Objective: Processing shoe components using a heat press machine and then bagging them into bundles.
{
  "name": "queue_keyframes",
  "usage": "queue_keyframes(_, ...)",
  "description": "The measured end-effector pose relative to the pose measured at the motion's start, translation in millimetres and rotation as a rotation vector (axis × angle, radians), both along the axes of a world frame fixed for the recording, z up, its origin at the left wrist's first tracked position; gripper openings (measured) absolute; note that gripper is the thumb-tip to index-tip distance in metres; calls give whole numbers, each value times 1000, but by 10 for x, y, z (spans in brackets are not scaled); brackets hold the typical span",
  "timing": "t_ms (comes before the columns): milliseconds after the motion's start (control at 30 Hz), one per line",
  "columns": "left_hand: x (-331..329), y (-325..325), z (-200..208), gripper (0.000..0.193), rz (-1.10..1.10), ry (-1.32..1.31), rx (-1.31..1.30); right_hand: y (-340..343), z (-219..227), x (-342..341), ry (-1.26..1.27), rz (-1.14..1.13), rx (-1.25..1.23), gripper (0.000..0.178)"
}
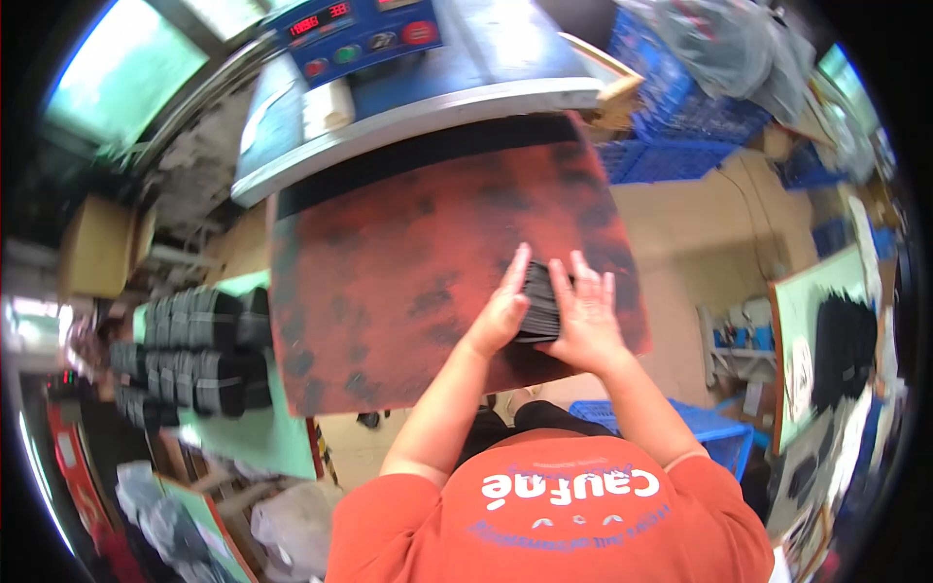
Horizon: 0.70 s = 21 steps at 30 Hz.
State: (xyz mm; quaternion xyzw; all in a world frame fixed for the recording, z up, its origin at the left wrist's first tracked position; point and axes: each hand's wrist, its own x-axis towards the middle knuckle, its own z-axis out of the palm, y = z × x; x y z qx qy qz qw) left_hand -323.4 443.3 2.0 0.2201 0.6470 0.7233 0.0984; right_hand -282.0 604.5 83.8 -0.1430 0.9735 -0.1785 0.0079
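A stack of thin black flat pieces point(540, 303) stands at the right front of the red-and-black stained board point(418, 243). It is pressed between my two palms. My left hand point(501, 309) lies along its left side, fingers stretched forward and close together. Against the right side is my right hand point(587, 313), its fingers straight and a little spread, the thumb low at the near end. The layered edges of the pieces show between the hands. What exactly the pieces are, I cannot tell.
Beyond the board, a blue machine table point(505, 49) carries a control box point(360, 39) with a red display and buttons. Bundled black stacks point(194, 355) fill a green table at left. Blue crates point(671, 107) stand far right; another blue crate point(714, 432) sits near my right arm.
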Motion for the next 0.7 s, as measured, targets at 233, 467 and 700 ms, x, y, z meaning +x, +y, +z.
queue_keyframes(233, 76, 317, 83, 95, 35, 102, -46, 109, 79, 72, 90, -79, 3, 118)
queue_keyframes(467, 451, -425, 351, 84, 187, 156, -151, -214, 180, 61, -92, -90, -263, 115)
queue_keyframes(700, 1747, -2816, 77, 6, 1330, 87, -385, -851, 342, 237, -770, 75, -1235, 74)
